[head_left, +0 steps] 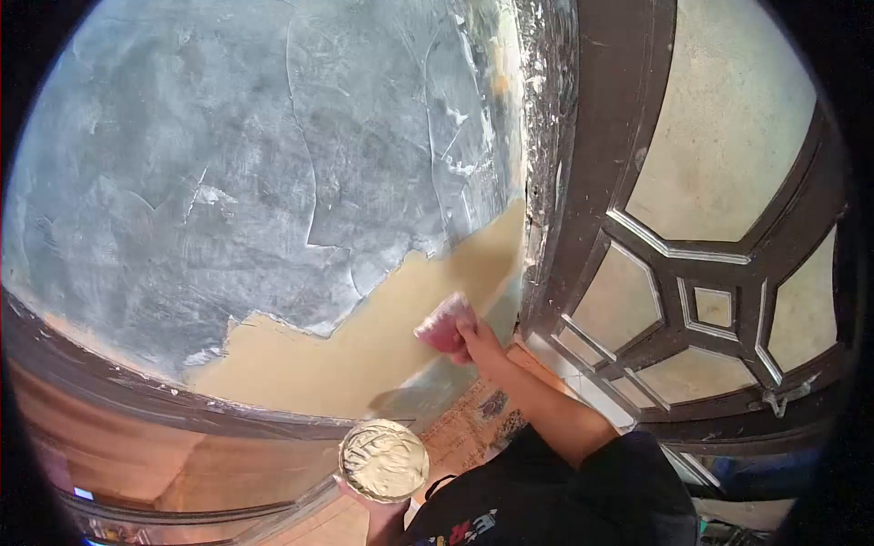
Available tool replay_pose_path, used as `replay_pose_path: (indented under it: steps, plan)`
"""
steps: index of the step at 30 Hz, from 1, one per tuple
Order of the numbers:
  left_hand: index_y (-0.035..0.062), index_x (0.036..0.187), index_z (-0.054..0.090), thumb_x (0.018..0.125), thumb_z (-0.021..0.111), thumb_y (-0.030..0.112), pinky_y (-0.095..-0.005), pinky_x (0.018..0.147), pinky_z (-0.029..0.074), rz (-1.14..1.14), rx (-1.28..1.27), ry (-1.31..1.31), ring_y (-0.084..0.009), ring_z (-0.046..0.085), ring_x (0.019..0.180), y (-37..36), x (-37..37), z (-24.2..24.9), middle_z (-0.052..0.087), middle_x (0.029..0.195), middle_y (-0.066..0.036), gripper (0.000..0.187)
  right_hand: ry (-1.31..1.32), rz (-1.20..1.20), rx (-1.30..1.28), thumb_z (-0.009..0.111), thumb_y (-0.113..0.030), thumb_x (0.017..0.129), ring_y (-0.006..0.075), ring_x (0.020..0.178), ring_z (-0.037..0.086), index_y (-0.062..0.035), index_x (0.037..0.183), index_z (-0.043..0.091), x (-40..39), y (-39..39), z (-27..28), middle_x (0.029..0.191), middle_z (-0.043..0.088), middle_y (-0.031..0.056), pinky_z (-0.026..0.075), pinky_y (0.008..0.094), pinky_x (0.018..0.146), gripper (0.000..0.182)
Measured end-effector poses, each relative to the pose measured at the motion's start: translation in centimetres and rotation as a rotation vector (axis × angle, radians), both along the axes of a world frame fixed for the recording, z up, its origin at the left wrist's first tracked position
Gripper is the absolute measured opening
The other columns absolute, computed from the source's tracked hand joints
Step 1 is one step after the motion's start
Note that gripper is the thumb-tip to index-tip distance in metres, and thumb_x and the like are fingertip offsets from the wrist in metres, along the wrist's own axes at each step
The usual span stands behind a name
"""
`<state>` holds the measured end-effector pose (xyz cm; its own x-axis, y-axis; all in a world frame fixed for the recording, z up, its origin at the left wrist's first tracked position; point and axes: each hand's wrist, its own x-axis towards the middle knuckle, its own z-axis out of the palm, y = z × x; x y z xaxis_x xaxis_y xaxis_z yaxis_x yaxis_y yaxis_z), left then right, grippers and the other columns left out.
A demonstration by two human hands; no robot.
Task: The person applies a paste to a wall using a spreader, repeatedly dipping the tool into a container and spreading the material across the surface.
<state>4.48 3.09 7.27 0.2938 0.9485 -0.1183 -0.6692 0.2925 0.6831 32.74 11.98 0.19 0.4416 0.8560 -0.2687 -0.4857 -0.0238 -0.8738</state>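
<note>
My right hand is closed around a red putty knife, its wide edge coated with whitish paste. It is close to the wall, over a smooth cream-coloured layer that covers the lower part. Above this layer the wall has a patchy grey surface with cracks and ragged edges. Low in front of me, my left hand grips a round tub of cream putty from below. Ridges and swirls mark the putty's top. Most of the left hand's fingers are hidden under the tub.
A dark door with pale panels and a handle stands to the right, beside a paint-spattered frame. Along the wall's lower left runs a dark curved trim. Brownish flooring shows between the wall and my body.
</note>
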Motion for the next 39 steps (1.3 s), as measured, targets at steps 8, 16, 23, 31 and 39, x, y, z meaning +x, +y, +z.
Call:
replay_pose_path:
  steps: [8,16,23,31,39]
  plan:
    - [0.0156,0.134,0.035,0.079,0.026,0.072,-0.0484,0.098,0.035,0.031,-0.056,-0.033,-0.0309,0.042,0.118,-0.7,-0.2,0.0,0.040,0.133,-0.009,0.079,0.035,0.065,0.160,0.048,-0.024,0.092,0.0116,0.054,0.055,-0.0071,0.114,0.043,-3.0,-1.0,9.2,0.082,0.052,0.0035,0.048,0.0255,0.046,0.028]
    - [0.0175,0.135,0.033,0.080,0.024,0.072,-0.0491,0.100,0.033,0.002,-0.028,-0.065,-0.0299,0.040,0.121,-1.4,-1.0,-0.7,0.039,0.134,-0.009,0.078,0.035,0.035,0.068,0.048,-0.021,0.093,0.0115,0.053,0.054,-0.0070,0.108,0.043,-5.6,0.5,3.3,0.078,0.052,0.0035,0.047,0.0246,0.045,0.021]
    - [0.0166,0.136,0.032,0.081,0.022,0.072,-0.0473,0.103,0.030,0.019,-0.004,-0.055,-0.0300,0.038,0.122,-1.9,-2.0,-1.1,0.037,0.136,-0.008,0.078,0.093,0.177,0.010,0.049,-0.024,0.093,0.0111,0.056,0.054,-0.0081,0.114,0.043,-7.3,-2.4,1.2,0.082,0.052,0.0025,0.050,0.0242,0.048,0.027]
    - [0.0156,0.134,0.034,0.078,0.027,0.074,-0.0488,0.100,0.033,0.063,-0.045,-0.069,-0.0307,0.039,0.121,-2.9,-2.1,-0.7,0.038,0.135,-0.009,0.081,0.041,0.306,0.289,0.049,-0.021,0.092,0.0120,0.070,0.057,-0.0024,0.126,0.035,-9.3,0.3,10.9,0.097,0.054,0.0062,0.052,0.0258,0.055,0.041]
    - [0.0154,0.133,0.036,0.075,0.026,0.078,-0.0487,0.100,0.034,0.132,-0.054,0.054,-0.0302,0.039,0.120,-4.3,-3.2,-1.1,0.039,0.134,-0.009,0.086,-0.121,0.234,-0.133,0.051,-0.017,0.090,0.0135,0.091,0.055,-0.0052,0.127,0.038,-11.5,-3.9,-9.4,0.104,0.054,0.0078,0.053,0.0287,0.063,0.041]
